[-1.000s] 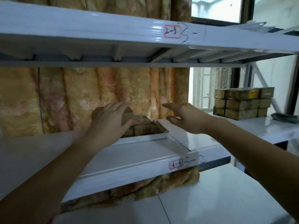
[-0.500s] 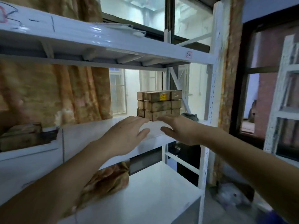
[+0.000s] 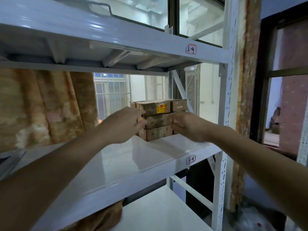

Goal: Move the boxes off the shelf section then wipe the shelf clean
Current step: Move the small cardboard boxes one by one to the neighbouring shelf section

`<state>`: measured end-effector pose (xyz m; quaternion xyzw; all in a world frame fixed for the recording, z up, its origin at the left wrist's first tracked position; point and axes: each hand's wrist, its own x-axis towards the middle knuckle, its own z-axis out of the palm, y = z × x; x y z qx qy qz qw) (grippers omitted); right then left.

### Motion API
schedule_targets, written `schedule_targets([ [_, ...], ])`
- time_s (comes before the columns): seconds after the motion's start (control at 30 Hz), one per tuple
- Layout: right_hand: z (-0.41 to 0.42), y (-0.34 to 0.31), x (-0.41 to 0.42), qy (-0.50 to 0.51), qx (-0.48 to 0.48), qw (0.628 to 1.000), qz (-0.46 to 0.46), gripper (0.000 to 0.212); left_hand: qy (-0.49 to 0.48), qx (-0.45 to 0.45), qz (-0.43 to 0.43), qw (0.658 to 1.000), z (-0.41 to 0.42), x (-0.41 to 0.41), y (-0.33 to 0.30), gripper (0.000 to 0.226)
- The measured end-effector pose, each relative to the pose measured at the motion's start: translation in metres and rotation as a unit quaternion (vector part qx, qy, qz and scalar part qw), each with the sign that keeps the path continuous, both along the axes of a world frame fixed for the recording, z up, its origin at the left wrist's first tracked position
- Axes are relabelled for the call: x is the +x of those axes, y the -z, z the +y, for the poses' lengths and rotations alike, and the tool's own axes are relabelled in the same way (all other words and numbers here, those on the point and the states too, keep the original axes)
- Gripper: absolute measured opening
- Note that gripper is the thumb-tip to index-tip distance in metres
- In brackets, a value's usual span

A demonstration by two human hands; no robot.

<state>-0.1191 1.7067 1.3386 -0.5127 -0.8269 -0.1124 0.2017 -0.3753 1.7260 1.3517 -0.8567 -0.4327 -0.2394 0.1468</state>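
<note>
A stack of brown cardboard boxes point(image 3: 158, 120), three layers high, stands at the back of the white shelf section point(image 3: 143, 160) labelled 3-4. The top front box carries a yellow and red sticker. My left hand point(image 3: 123, 125) presses against the stack's left side, fingers curled at the upper and middle boxes. My right hand point(image 3: 188, 126) touches the stack's right side at the middle and lower boxes. Both hands hide the sides of the stack. The boxes rest on the shelf.
The shelf above point(image 3: 116, 42) is labelled 2-4 and hangs low over the stack. A white perforated upright point(image 3: 225, 114) closes the right end. An orange patterned curtain point(image 3: 43, 105) hangs behind at left. A lower shelf point(image 3: 160, 212) lies beneath.
My view swung right from the section labelled 3-3 to the 3-4 section. Both hands left the box there, reached forward and closed in on the sides of the stack.
</note>
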Motion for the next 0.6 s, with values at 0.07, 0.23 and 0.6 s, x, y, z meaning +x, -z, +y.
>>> schedule_targets([
  [0.07, 0.022, -0.011, 0.008, -0.010, 0.021, 1.000, 0.019, 0.029, -0.006, 0.007, -0.018, 1.000, 0.027, 0.003, -0.009, 0.041],
  [0.23, 0.081, -0.024, 0.025, -0.013, 0.047, 0.999, 0.020, 0.027, -0.057, 0.007, -0.023, 0.998, 0.082, 0.019, -0.019, 0.055],
  [0.6, 0.188, -0.069, 0.044, -0.027, 0.040, 0.995, -0.083, 0.088, -0.116, -0.004, -0.007, 0.993, 0.144, 0.064, -0.030, 0.048],
])
